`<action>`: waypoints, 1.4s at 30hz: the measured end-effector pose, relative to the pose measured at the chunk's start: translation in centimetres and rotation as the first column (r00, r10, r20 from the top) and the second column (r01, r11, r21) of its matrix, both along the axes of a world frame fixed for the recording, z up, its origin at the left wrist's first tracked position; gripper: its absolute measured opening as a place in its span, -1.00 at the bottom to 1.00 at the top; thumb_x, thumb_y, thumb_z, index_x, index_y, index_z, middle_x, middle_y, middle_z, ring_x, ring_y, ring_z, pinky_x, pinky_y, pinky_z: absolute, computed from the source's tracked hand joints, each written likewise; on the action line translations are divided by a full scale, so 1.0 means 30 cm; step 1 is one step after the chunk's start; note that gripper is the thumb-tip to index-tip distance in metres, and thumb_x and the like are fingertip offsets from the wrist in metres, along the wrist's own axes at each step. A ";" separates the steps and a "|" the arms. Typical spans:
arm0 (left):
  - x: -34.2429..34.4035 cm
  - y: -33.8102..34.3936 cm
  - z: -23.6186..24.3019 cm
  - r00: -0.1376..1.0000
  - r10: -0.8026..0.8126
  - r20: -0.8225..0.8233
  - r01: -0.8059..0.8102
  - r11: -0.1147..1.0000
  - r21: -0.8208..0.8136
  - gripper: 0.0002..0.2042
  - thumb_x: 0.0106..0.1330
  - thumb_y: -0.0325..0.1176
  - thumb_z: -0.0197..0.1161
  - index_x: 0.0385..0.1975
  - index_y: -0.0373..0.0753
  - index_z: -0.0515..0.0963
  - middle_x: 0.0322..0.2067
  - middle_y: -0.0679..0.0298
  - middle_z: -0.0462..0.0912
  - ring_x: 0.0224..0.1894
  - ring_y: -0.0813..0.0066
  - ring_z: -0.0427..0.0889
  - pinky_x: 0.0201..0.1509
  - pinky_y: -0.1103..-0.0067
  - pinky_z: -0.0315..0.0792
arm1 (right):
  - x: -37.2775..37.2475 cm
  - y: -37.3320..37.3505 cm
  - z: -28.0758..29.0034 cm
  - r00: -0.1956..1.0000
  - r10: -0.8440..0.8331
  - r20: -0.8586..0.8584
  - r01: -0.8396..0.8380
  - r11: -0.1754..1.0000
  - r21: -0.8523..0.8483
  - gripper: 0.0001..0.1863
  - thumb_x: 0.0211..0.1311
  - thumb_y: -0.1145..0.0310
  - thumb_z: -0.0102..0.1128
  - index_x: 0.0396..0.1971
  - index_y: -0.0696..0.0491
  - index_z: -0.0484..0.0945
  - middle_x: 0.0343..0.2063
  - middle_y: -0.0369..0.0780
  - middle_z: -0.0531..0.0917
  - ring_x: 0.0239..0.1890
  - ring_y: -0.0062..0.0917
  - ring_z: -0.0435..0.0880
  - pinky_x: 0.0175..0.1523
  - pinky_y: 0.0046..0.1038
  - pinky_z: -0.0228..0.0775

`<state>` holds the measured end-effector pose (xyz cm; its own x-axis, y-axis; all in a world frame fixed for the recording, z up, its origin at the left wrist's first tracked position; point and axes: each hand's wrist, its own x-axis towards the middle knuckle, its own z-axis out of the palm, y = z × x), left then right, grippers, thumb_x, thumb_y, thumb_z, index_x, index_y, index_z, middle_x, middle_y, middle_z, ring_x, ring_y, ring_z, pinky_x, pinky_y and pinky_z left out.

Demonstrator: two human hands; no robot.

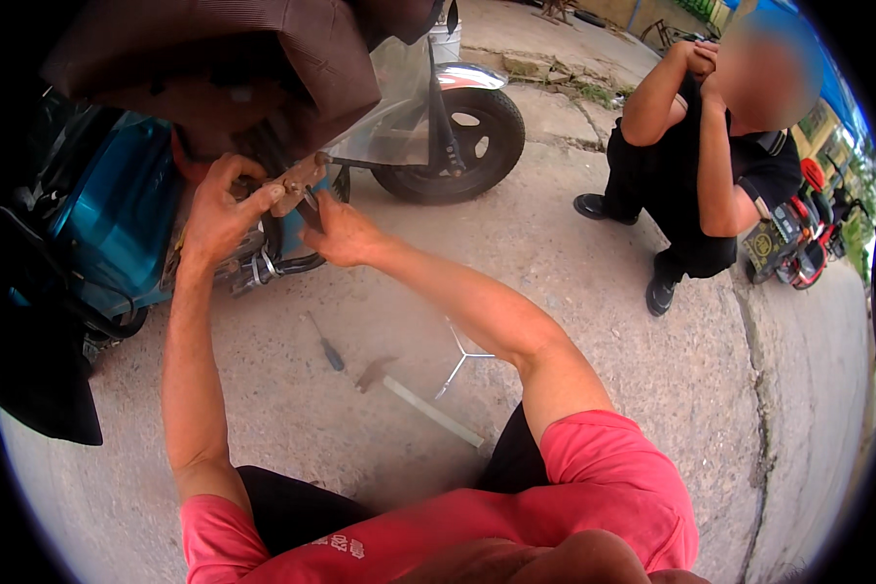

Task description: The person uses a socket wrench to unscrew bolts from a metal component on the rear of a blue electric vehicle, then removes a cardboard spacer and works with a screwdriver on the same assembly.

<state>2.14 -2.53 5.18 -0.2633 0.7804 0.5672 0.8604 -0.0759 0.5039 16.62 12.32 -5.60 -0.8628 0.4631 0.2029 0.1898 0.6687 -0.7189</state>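
My left hand [219,214] is closed at the side of a teal vehicle [117,209], its thumb pressed against a worn, rusty metal plate [300,183]. Close beside it, my right hand [348,232] wraps round a dark metal tool [311,207], whose upper end meets the plate; its exact kind is hidden by my fingers. A brown cover [331,68] hangs over the vehicle just above both hands. On the concrete below lie a screwdriver [331,352], a hammer [428,409] with a pale handle and a Y-shaped socket wrench [460,357].
The vehicle's black front wheel [467,146] stands beyond my hands, behind a clear plastic sheet [394,107]. At the right another person [681,165] in dark clothes squats with hands raised and joined. Farther back is a red scooter [808,243]. A crack [757,389] runs along the concrete.
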 end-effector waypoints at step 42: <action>0.004 -0.002 -0.002 1.000 0.010 0.015 -0.010 1.000 -0.006 -0.56 0.20 -0.03 0.51 -0.21 -0.30 0.61 -0.22 0.27 0.57 -0.15 0.41 0.63 -0.04 0.47 0.54 | 0.001 0.006 -0.002 1.000 0.006 0.025 -0.006 1.000 -0.001 -0.40 0.33 0.15 0.23 0.16 0.21 0.23 -0.13 0.20 0.68 -0.01 0.16 0.67 0.10 0.06 0.48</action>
